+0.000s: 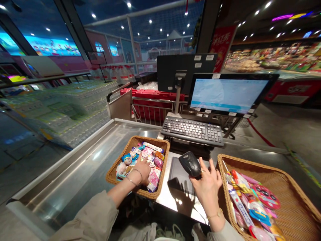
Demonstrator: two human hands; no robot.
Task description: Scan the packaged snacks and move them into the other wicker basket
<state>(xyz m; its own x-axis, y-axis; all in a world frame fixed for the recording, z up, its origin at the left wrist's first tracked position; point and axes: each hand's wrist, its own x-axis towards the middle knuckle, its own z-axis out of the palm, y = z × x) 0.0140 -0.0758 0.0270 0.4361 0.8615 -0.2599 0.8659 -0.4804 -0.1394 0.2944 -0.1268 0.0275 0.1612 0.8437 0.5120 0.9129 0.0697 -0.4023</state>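
Note:
My left hand [140,170] reaches into the left wicker basket [109,174] with its fingers apart, touching the small wrapped sweets [153,177] heaped inside. No packet is visibly gripped. In my right hand [207,182] is a black barcode scanner [190,163], held at the thumb and index finger while the other fingers stretch outward. The scanner's lower part is hidden. Beneath it lies a dark grey pad [175,170] on the counter, crossed by the hand's shadow. Just right of that hand stands another wicker basket [281,172], holding packaged sweets [250,204] on its left side.
A black keyboard [192,129] sits behind the scanner, below a lit monitor [228,95]. The metal counter [92,157] has a raised rim on the left. Beyond it are a metal cart [152,112] and stacked bottle packs [70,107].

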